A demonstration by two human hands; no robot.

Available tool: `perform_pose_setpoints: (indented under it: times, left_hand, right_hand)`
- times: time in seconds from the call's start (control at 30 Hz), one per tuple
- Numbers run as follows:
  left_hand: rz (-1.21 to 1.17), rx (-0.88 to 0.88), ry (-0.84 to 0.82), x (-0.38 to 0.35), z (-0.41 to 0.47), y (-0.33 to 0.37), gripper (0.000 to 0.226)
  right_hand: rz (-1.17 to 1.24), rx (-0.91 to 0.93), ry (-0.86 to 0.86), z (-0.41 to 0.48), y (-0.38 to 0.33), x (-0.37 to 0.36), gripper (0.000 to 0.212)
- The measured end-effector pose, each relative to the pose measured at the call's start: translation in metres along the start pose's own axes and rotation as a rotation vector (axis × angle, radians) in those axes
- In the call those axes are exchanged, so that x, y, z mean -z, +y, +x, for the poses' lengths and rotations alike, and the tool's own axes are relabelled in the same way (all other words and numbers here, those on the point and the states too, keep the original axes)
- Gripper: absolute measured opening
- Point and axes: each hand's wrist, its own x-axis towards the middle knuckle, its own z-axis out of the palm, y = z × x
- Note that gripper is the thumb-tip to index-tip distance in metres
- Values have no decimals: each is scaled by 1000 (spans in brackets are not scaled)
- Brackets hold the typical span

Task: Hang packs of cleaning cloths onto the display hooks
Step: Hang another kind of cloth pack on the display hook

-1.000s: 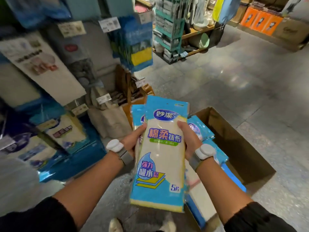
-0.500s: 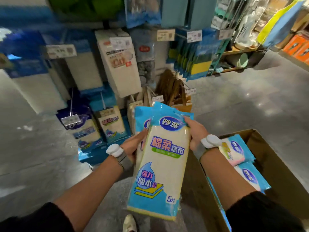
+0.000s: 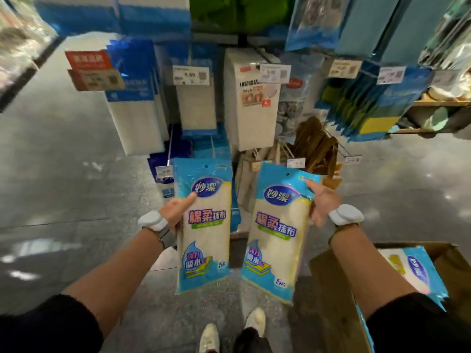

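I hold two blue-and-white packs of cleaning cloths upright in front of me, one in each hand. My left hand (image 3: 177,208) grips the left pack (image 3: 204,225) by its left edge, thumb on the front. My right hand (image 3: 322,200) grips the right pack (image 3: 277,233) by its upper right edge. The two packs are apart, side by side. Beyond them stands the display rack, with a hook (image 3: 169,146) jutting out low down and a price tag (image 3: 164,171) at its tip. Similar blue packs hang behind that hook.
A cardboard box (image 3: 331,289) at my lower right holds more cloth packs (image 3: 413,271). White and blue packs (image 3: 132,118) hang on the rack's upper hooks with price tags (image 3: 191,75). Brown items (image 3: 316,146) hang to the right. My shoes (image 3: 252,319) stand on grey floor.
The stack that both hands held together has been split: each hand now holds one pack, spread apart. My view has turned left toward the rack, and the box has slid to the lower right.
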Motion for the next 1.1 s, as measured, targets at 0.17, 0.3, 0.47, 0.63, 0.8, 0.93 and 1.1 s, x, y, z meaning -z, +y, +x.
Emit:
perform_pose_setpoints:
  times: [0.17,0.3,0.47,0.63,0.8,0.93,1.1]
  left_hand:
    - [152,-53,104,35,8,-12,71]
    - [156,-2,84,43,13,-12,77]
    - [313,74,40,41,31,-12,68]
    - [461,120,-108,36,41,-22,65]
    - [516,138,-155,29,47,-28,80]
    - [474,161,-160,28,52,-29,87]
    - [477,224,-159,31,61,-31,60]
  right_hand:
    - [-508,102,56,16,4,-20,25]
    - [-478,92,-7,48,13,-31,34]
    - [-666,29,-128,105,15,-48,38]
    - [-822,-14,-256,135,28,-60,42]
    - [-892,-30,-346,153,40,-83,42]
    - [-973,-13,-388,161,44,-104,42]
    - [-1021,6,-393,174,51,-133,42]
